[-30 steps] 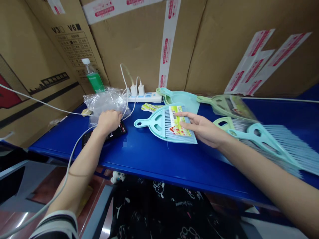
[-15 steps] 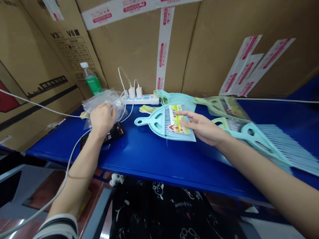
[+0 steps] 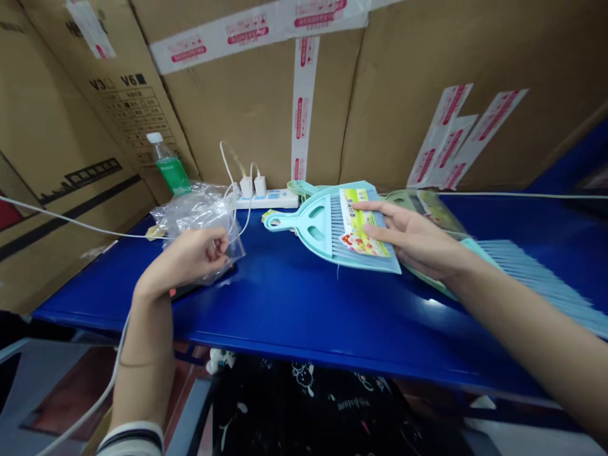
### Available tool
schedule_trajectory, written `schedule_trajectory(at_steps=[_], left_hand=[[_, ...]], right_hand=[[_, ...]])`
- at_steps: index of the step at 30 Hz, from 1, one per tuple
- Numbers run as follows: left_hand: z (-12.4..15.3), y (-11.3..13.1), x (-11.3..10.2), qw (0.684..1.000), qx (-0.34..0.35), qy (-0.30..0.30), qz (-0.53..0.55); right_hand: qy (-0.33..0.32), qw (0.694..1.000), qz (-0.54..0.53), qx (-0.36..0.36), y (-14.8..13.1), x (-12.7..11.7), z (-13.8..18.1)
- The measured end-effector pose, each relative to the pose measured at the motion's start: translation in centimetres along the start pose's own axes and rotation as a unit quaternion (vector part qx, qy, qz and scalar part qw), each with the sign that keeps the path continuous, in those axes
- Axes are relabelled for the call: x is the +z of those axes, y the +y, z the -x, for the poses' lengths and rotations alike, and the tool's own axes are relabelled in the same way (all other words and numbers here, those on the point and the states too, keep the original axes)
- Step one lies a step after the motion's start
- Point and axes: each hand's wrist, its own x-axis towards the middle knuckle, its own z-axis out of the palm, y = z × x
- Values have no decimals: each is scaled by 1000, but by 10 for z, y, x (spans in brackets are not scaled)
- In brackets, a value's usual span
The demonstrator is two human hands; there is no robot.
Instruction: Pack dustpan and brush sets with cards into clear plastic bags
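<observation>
My right hand (image 3: 418, 239) grips a light blue dustpan (image 3: 311, 229) by its wide edge. A blue-bristled brush (image 3: 336, 221) lies nested in the pan, and a yellow-green label card (image 3: 363, 221) sits over the bristles under my fingers. The set is held a little above the table, its handle pointing left. My left hand (image 3: 194, 256) has curled fingers closed on a crumpled clear plastic bag (image 3: 190, 206); the exact contact is partly hidden. Beneath that hand and the bag, a dark phone (image 3: 190, 290) is mostly covered.
A white power strip (image 3: 275, 199) with plugged chargers and cables stands along the cardboard boxes (image 3: 237, 107) behind. A green-labelled bottle (image 3: 171, 168) leans at back left. More green and blue dustpans and brushes (image 3: 536, 272) lie right on the blue table (image 3: 285, 304).
My right hand has raised the dustpan set and shifted it rightward. My left hand has come nearer, with the bag now spread over the phone. The camera view has tilted slightly.
</observation>
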Motion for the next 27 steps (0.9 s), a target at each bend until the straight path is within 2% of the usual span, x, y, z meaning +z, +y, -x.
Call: schedule_trajectory(at_steps=[4, 5, 7, 11, 16, 20, 27], left_hand=[[7, 18, 1, 970, 158, -169, 72], [7, 23, 4, 960, 182, -198, 79], [5, 31, 12, 950, 210, -218, 82], [-2, 37, 30, 962, 201, -170, 69], [-9, 33, 42, 978, 154, -139, 33], [-12, 31, 46, 986, 119, -114, 31], [-14, 29, 52, 997, 75, -3, 18]], right_hand=[[-1, 1000, 3, 24, 10, -4, 13], [5, 1000, 12, 26, 11, -6, 16], [21, 999, 35, 22, 11, -9, 21], [74, 995, 53, 26, 1, -13, 27], [154, 986, -12, 55, -12, -13, 30], [113, 989, -15, 92, -10, -7, 30], [15, 994, 33, 103, 4, 6, 29]])
